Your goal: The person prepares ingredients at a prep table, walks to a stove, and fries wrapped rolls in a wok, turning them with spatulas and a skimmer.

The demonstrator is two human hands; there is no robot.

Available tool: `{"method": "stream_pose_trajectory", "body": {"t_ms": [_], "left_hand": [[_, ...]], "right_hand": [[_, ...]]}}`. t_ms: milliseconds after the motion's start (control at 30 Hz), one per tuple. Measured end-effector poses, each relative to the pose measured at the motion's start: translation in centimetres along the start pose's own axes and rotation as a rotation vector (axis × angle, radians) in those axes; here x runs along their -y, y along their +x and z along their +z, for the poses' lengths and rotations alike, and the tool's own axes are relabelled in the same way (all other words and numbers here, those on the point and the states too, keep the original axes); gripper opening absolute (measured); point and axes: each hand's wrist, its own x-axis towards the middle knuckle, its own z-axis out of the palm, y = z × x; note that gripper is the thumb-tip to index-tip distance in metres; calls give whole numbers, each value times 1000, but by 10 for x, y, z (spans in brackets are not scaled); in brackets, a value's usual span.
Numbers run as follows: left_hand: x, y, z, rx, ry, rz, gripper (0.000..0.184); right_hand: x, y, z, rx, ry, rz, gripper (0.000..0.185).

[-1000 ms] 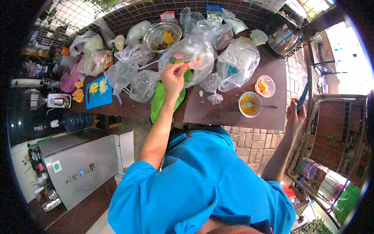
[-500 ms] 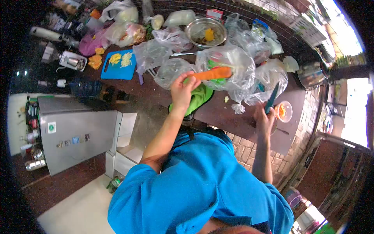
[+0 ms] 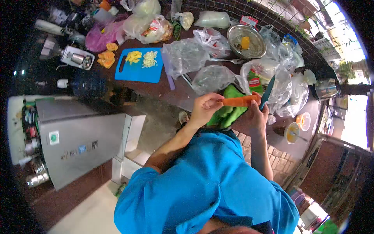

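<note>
An orange carrot [image 3: 237, 101] lies level between my two hands, over a green cloth-like item [image 3: 228, 115] at the table's near edge. My left hand [image 3: 206, 109] pinches its left end with closed fingers. My right hand [image 3: 258, 114] is closed around a dark teal knife [image 3: 268, 91], whose blade points up and away from me. The fingertips of that hand also touch the carrot's right end. Just beyond the carrot lie clear plastic bags [image 3: 214, 79], one with a green and red label showing.
A blue cutting board [image 3: 136, 75] with yellow and pale chopped pieces lies left. A metal bowl [image 3: 260, 52] with a yellow piece stands at the back, near a fork [image 3: 230, 61]. Two small containers, one a cup [image 3: 292, 133], stand right. A grey fridge [image 3: 83, 134] is at left.
My left hand has brought the carrot nearer and to the right. My right hand has moved with the knife to the carrot's right end. The camera view has shifted too.
</note>
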Motion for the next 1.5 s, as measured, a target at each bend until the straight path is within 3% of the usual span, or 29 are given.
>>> {"method": "stream_pose_trajectory", "body": {"t_ms": [100,200,267,333,400,433,467,533,667,733,800,900,933,1000,1067,1133,1200,1267,1300,1367,1400,1500], "left_hand": [[-21,18,-50,146,93,77,28],[-48,53,-90,97,461,190,26],[-66,76,-113,109,730,277,31],[-63,103,-137,39,957,599,37],[-63,118,-150,-101,1195,590,42],[-65,125,-157,-111,1298,625,49],[-67,127,-165,-65,1516,528,51],[-55,138,-180,96,1498,237,51],[-46,139,-189,148,1497,220,47],[-63,136,-175,59,1592,261,42],[-83,138,-157,46,1582,355,36],[-89,163,-125,258,1322,659,35],[-84,171,-111,266,1321,663,35],[-78,185,-90,311,1296,946,30],[-47,202,-90,270,1385,907,22],[-33,213,-95,311,1562,538,21],[-36,213,-93,322,1640,542,24],[-45,209,-88,316,1747,292,28],[-41,209,-89,320,1753,287,28],[-31,211,-91,228,1674,310,57],[-33,210,-88,230,1675,309,57],[-45,209,-74,178,1671,129,110]], "right_hand": [[-17,-6,24,-162,63,119,30],[-13,-15,53,-319,-21,-28,30],[-7,-32,68,-365,103,-28,32],[-12,-38,77,-474,60,-163,33],[-16,-51,74,-425,155,-109,34],[-14,-55,79,-494,162,-114,34],[-13,-57,83,-559,169,-123,35],[-16,-57,75,-580,150,-136,34],[-12,-60,55,-635,122,-163,35],[-3,-54,48,-684,112,-170,37],[9,-49,47,-718,99,-180,38],[27,-37,45,-714,74,-321,37],[28,-32,38,-721,76,-324,37],[30,-22,21,-721,-116,-379,37],[25,-12,1,-717,-141,-413,38],[23,-5,-14,-737,-189,-362,39],[25,-1,-20,-742,-238,-356,38],[22,3,-24,-738,-289,-343,38],[20,5,-26,-721,-251,-340,37],[21,9,-32,-705,-215,-338,37],[25,10,-34,-708,-275,-345,37],[25,19,-44,-725,-379,-410,36]]}}
